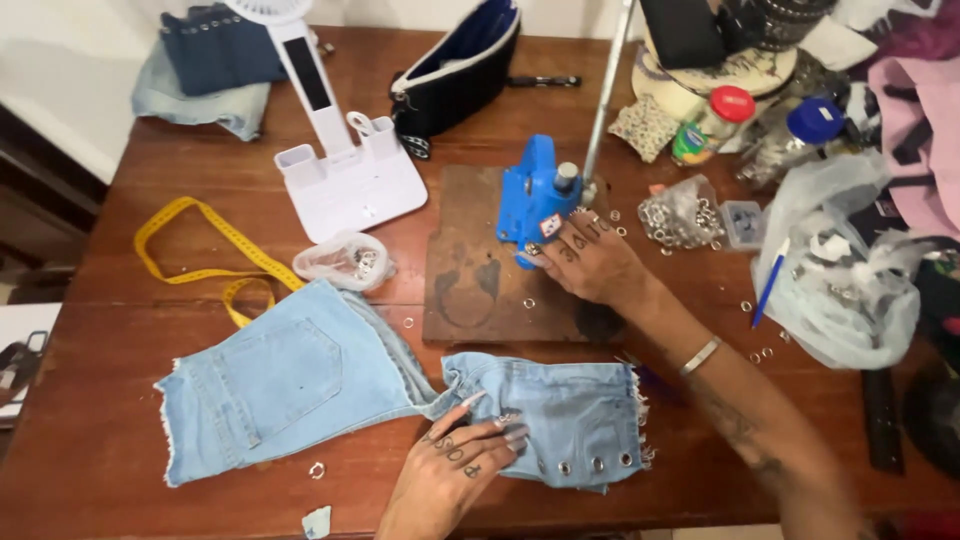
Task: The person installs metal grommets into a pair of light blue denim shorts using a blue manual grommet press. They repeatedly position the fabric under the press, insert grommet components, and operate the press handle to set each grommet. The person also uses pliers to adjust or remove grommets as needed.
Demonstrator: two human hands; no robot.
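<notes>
My left hand [455,465]: palm down, fingers [490,425] spread flat and released, pressing the light-blue frayed denim shorts [400,385] onto the brown wooden tabletop [200,190]; gripping nothing.
My right hand [590,262]: resting against the base of the blue metal hand press [537,195], fingers loosely curled on it; I cannot tell if they pinch an eyelet.
Where the shorts lie: at the near edge, one leg spread left with its back pocket up, the other under my left fingers, just in front of the dark wooden board [480,270] that carries the press.
How the denim handles: I judge it soft, light, floppy and prone to bunching; best taken at the hem beside the set eyelets and kept flat.
Silver eyelets in the hem [598,464]: three clear, perhaps a fourth.
Loose silver rings [408,322]: small, likely slippery; several scattered, too small to count exactly.
Clear bags of eyelets [683,212]: two, one each side of the board.
Further out: one yellow measuring tape [200,240], one white stand [345,170], one black pouch [455,70], one blue pen [770,283].
</notes>
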